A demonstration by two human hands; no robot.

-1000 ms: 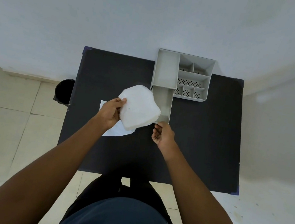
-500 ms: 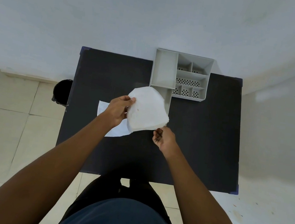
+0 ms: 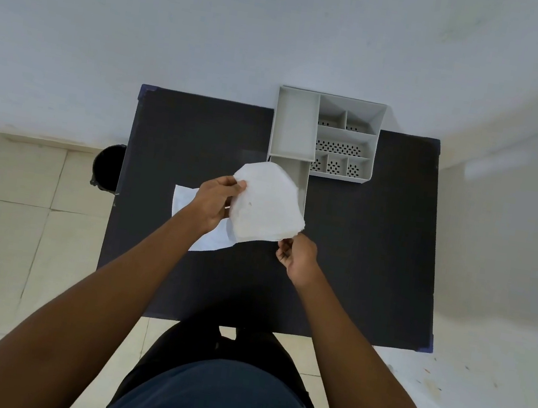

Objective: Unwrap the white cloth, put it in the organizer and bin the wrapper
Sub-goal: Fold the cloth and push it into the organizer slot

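Note:
I hold a folded white cloth (image 3: 269,205) above the black table (image 3: 368,252). My left hand (image 3: 214,201) pinches its left edge. My right hand (image 3: 296,254) grips its lower right corner from below. The cloth hangs partly over the long lower compartment of the grey organizer (image 3: 309,130), which stands at the table's far edge. The flat white wrapper (image 3: 207,240) lies on the table under my left hand, partly hidden by it and by the cloth.
A black bin (image 3: 107,165) stands on the tiled floor just left of the table. A white wall runs behind the table. My dark-clothed legs are at its near edge.
Both hands carried the cloth a little up and to the right, so it now covers more of the organizer's long compartment. My right hand closed on the cloth's lower corner. The wrapper stayed put.

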